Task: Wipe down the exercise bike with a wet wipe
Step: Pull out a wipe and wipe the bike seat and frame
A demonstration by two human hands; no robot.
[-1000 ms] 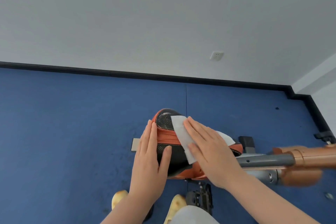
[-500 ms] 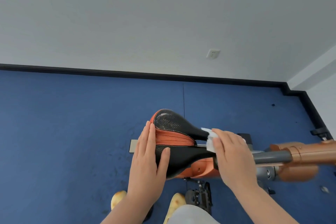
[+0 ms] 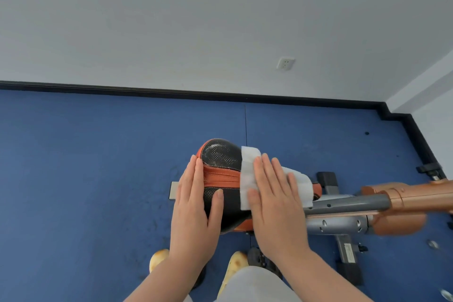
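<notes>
- Flat and unclenched, the right grip is pressed palm-down on the wet wipe, with its fingers kept straight; nothing is pinched, so the wipe is held only by downward pressure, a hold suited to sliding it along the surface.
- Near the centre of the frame, the wipe is spread across the saddle of the exercise bike, from the upper edge of the seat down toward its near side, with a further fold showing to the right of the hand.
- At the lower centre-left, the left grip is laid open against the left side of the saddle, fingers straight along its edge and thumb resting on the black top; the seat is probably being steadied so that it does not swivel under the wiping pressure.
- To the right of the saddle, the grey seat rail and the orange frame tube are seen; their far end is blurred, so it cannot be told whether they have been wiped.
- A faint sheen is visible on the perforated black panel at the upper end of the saddle, possibly moisture.
- As judged from this view, the saddle is the part in hand, and the rest of the bike is yet to be covered.
- Beneath everything, the blue floor is seen.
</notes>
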